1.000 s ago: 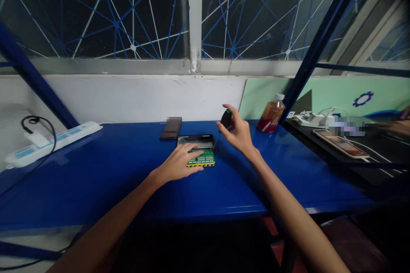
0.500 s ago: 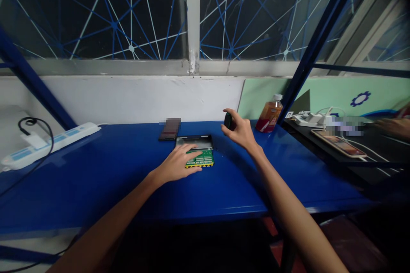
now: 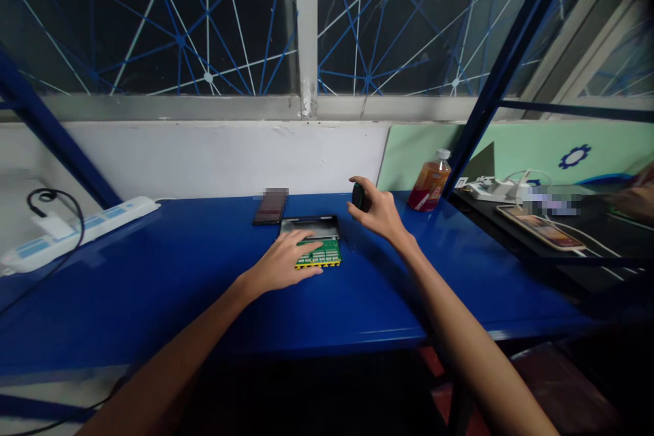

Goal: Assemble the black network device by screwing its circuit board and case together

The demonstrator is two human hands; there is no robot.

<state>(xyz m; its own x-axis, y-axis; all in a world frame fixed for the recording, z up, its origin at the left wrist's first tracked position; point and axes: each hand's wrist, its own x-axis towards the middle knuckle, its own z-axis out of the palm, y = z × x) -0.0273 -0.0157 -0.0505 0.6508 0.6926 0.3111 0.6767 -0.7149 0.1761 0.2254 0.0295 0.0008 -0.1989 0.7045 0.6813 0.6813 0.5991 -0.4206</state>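
Observation:
My left hand (image 3: 283, 264) lies with its fingers spread over the left part of a green panel (image 3: 327, 252), which carries rows of small pale pieces and a yellow toothed strip along its near edge. Its left side is hidden under my fingers. Directly behind the panel is a dark-rimmed shallow case or lid (image 3: 319, 225) with a greyish inside. Up to the right, above the table, my right hand (image 3: 378, 211) pinches a small dark rounded object (image 3: 358, 196) between thumb and fingers; its kind is unclear.
A phone-like dark slab (image 3: 270, 208) lies behind the case on the blue table (image 3: 204, 313). Tiny glints (image 3: 351, 245) show right of the panel. A drink bottle (image 3: 430, 180) stands back right, a power strip (image 3: 84, 231) left. Another person's hand (image 3: 641, 194) is far right.
My right hand has shifted slightly left with the small dark object. My left hand stays on the green panel. The other person's hand at the far right has moved a little.

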